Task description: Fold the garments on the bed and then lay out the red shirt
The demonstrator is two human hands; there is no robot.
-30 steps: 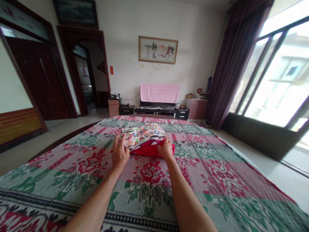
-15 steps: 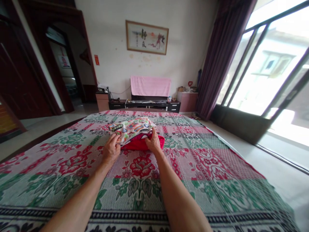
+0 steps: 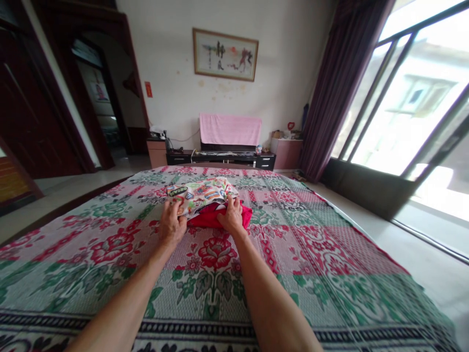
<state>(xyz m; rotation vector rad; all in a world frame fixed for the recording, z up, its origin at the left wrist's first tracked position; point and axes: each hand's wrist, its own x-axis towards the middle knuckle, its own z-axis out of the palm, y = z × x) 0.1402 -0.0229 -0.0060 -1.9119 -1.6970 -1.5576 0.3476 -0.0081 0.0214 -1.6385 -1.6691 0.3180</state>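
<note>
A white cloth with colourful cartoon-like prints (image 3: 203, 192) lies folded on top of a bright red folded cloth (image 3: 207, 218), whose front and right side show below it. My left hand (image 3: 172, 221) grips the printed cloth's left front corner, fingers on top and the thumb towards its edge. At the right front edge, my right hand (image 3: 232, 214) has its fingertips on the printed cloth and its thumb over the red one. Darker fabric shows in the gap between the two layers.
A flowered red, green and grey blanket (image 3: 216, 254) spreads beneath everything. Beyond it stands a low black cabinet (image 3: 179, 159) with a pink cloth (image 3: 230, 129) draped above. A purple curtain (image 3: 331, 98) and large window are on the right; a doorway (image 3: 106, 98) is on the left.
My right hand's fingers have come down onto the printed cloth's right edge, which lies a little flatter. My left hand still holds the left corner. The view has shifted slightly.
</note>
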